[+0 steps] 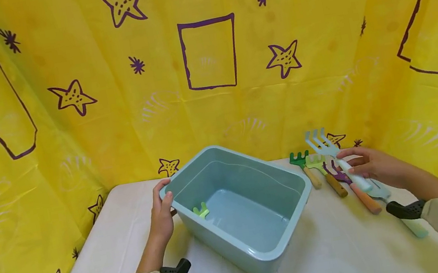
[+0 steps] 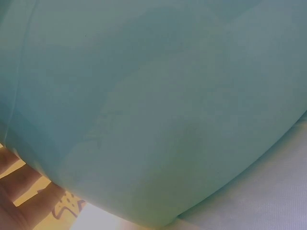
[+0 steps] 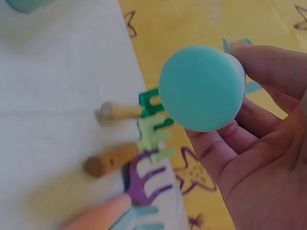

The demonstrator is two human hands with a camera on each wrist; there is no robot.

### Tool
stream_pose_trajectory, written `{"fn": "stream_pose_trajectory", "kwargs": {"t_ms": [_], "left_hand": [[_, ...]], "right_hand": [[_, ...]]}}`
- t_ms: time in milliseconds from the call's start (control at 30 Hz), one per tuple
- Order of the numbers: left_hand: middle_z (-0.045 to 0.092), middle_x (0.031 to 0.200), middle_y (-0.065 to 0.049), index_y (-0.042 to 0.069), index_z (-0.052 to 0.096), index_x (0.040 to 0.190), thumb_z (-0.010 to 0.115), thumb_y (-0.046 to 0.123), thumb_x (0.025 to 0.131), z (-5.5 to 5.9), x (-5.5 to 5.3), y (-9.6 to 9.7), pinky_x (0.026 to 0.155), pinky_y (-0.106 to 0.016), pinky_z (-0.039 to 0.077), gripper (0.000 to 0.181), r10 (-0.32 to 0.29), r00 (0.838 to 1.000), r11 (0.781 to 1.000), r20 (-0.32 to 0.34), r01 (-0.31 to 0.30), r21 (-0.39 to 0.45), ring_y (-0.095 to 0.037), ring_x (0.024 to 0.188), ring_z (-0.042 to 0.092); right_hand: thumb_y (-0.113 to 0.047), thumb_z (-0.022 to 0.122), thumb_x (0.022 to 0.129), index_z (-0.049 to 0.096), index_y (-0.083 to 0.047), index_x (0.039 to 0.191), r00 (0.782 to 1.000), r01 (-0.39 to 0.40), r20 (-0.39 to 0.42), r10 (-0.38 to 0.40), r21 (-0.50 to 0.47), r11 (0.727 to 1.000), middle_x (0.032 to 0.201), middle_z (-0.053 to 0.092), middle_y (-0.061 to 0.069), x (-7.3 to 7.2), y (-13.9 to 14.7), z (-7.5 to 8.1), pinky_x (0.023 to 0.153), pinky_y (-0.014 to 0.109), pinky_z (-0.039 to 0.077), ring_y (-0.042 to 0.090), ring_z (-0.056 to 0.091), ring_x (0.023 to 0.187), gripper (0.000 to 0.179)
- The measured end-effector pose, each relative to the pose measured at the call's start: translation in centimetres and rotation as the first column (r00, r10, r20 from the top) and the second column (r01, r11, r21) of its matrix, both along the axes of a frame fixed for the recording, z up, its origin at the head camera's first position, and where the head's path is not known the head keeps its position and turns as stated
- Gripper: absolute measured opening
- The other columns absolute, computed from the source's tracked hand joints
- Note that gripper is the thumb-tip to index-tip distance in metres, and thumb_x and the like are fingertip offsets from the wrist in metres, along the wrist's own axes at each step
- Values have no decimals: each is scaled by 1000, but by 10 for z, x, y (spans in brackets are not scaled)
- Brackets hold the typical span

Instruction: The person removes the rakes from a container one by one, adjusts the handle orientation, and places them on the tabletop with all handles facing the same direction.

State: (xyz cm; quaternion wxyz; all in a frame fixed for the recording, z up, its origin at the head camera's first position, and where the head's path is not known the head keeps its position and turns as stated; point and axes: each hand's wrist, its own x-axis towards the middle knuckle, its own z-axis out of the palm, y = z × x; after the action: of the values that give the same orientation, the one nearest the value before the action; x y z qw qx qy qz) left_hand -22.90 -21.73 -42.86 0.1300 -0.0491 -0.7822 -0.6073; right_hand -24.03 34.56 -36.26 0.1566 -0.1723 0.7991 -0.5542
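My left hand (image 1: 161, 218) grips the left corner of a blue-grey plastic bin (image 1: 247, 175), thumb near the rim. In the left wrist view the bin's wall (image 2: 158, 110) fills most of the picture, with fingers (image 2: 41, 201) against its edge. A lime-green pronged piece (image 1: 201, 211) shows inside the bin; the near wall hides the rest. To the right, my right hand (image 1: 374, 166) holds a light blue hand rake (image 1: 327, 149) by its pale handle, prongs up, above other tools. The round mint handle end (image 3: 201, 88) faces the right wrist camera.
On the white-covered table (image 1: 321, 254) lie a dark green rake (image 1: 313, 177), a light green rake (image 1: 336, 185), a purple rake (image 1: 365, 199) with an orange handle, and a light blue tool (image 1: 414, 227). A yellow patterned curtain (image 1: 219, 112) stands behind and at both sides.
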Motion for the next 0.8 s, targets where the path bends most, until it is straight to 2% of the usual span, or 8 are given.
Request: {"fn": "stream_pose_trajectory", "kwargs": {"t_ms": [133,233,300,500,567,667,767,800], "left_hand": [[36,148,-7,32,29,144,35,45,102,0,0,0,96,-67,38,44,-3,1000,1000,2,3,-2,-39,127,42],[35,148,-7,32,28,144,35,45,102,0,1,-1,96,-66,38,45,-1,1000,1000,9,1,-4,-38,127,41],[35,148,-7,31,27,145,35,45,102,0,1,-1,97,-65,38,45,-3,1000,1000,12,3,-3,-38,128,41],[34,149,-7,32,26,145,35,45,102,-1,0,-1,98,-65,36,46,-15,1000,1000,20,15,3,-38,129,40],[35,149,-6,32,26,145,34,44,102,-1,0,0,98,-65,37,45,-16,1000,1000,24,16,6,-37,129,40],[35,149,-6,32,26,145,33,44,102,-1,0,0,98,-65,37,44,-18,999,1000,30,17,12,-37,129,40],[34,149,-6,32,26,145,33,43,103,-1,0,1,98,-65,37,45,-22,999,1000,29,22,15,-37,129,40],[34,149,-6,32,26,145,33,43,103,-2,0,0,98,-65,36,45,-24,999,1000,27,24,16,-37,129,40]], "right_hand": [[-5,53,99,46,-9,135,1000,7,-10,-7,-10,1000,121,54,-5,9,18,-9,82,27,52,10,59,104,37],[-5,51,100,46,-13,136,1000,-5,6,5,-14,1000,118,57,-4,15,32,-14,82,29,52,13,61,101,37],[-6,50,101,44,-13,138,1000,-1,19,1,7,1000,119,58,2,18,41,-18,82,32,54,16,63,100,39],[-13,51,101,35,-9,143,997,75,17,-78,123,990,131,50,22,32,63,-29,76,36,53,15,62,101,45],[-13,50,101,35,-10,143,996,81,22,-85,124,989,130,52,19,37,71,-32,74,37,52,18,63,100,44],[-11,48,102,39,-17,142,996,66,50,-71,99,993,125,57,6,44,83,-37,74,34,51,20,64,101,41],[-10,47,103,42,-23,140,994,60,91,-67,80,995,125,58,5,50,94,-43,77,31,52,22,65,102,40],[-10,47,103,43,-23,141,992,65,103,-73,85,994,127,56,9,52,97,-45,78,30,52,23,65,102,40]]}}
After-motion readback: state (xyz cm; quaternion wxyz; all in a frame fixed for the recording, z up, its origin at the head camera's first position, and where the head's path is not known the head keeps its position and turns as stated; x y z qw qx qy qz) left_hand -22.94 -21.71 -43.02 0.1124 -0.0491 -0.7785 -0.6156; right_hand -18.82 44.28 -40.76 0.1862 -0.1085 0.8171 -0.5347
